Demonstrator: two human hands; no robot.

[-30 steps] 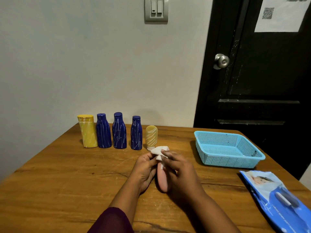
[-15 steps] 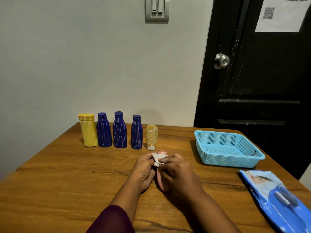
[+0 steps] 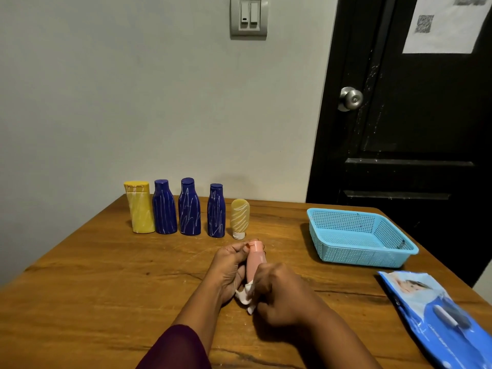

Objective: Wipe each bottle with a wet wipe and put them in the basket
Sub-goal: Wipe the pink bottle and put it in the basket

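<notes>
Gripped near its cap by the left hand (image 3: 230, 265), a pink bottle (image 3: 255, 259) is held at the wooden table's (image 3: 106, 288) middle, and a white wet wipe (image 3: 246, 295) is pressed round its near end by the curled right hand (image 3: 282, 294). Five other bottles (image 3: 189, 209) are lined up far left; a blue basket (image 3: 359, 258) is set at right.

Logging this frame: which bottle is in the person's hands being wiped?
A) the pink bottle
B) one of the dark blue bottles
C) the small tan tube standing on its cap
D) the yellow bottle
A: the left hand holds the pink bottle near its cap, while the right hand grips the wet wipe against its lower part.
</notes>
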